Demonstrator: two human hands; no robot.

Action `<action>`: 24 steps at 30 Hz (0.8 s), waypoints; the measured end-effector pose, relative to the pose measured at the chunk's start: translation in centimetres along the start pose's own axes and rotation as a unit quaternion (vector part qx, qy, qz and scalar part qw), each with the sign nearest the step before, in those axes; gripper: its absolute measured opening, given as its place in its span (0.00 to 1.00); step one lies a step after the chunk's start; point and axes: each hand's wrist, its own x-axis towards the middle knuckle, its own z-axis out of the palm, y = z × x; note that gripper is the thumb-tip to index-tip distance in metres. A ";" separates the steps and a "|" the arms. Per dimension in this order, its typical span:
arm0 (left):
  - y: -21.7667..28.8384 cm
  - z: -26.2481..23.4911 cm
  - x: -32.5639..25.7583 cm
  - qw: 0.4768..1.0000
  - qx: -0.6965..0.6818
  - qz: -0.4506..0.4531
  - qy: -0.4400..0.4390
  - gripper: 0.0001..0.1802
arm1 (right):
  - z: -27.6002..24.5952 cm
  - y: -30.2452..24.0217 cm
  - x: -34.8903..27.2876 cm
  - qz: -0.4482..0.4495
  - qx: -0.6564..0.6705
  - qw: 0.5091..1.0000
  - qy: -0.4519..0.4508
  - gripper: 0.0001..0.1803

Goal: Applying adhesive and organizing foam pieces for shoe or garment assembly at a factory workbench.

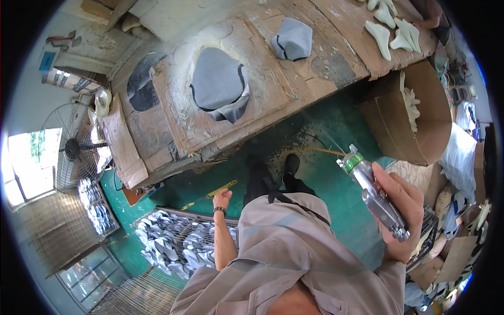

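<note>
My right hand (401, 202) is wrapped round a spray gun (375, 191), a grey metal body with a green ring near its head. An orange hose (320, 150) runs close by the head; whether it joins the gun I cannot tell. My left hand (222, 198) hangs low at my side in a loose fist, with nothing visible in it. On the workbench ahead lies a grey fabric-covered piece (218, 79) with dark edging and a folded lower flap. Farther right sits a smaller grey piece (294, 39). Neither hand touches them.
Cardboard covers the workbench (268, 79). White foam shapes (379, 38) lie at its far right, near another person's arm (433, 21). A cardboard box (394, 123) stands to the right. A large fan (71, 147) is at left; a rack of grey pieces (173, 241) stands beside me.
</note>
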 end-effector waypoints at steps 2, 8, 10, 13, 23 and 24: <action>-5.5 1.8 -0.2 0.996 -0.039 -0.069 -0.048 0.18 | 0.6 -1.8 0.7 0.010 0.021 1.000 -0.012 0.31; -12.7 3.8 -2.7 0.903 -0.285 -0.278 -0.160 0.21 | 5.3 -7.3 1.8 -0.006 -0.043 0.998 -0.054 0.29; -14.8 3.4 -2.7 0.889 -0.312 -0.288 -0.171 0.21 | 6.6 -10.1 1.3 0.027 -0.064 0.997 -0.023 0.29; -17.5 2.3 -1.5 0.873 -0.347 -0.294 -0.177 0.22 | 8.7 -12.9 0.2 0.053 -0.077 0.996 0.002 0.29; -21.9 -1.0 3.2 0.890 -0.347 -0.250 -0.158 0.19 | 15.2 -19.8 -1.3 0.028 -0.142 0.989 0.016 0.33; -22.5 -1.3 3.3 0.890 -0.351 -0.250 -0.152 0.18 | 16.1 -20.0 -1.0 0.028 -0.157 0.987 0.019 0.32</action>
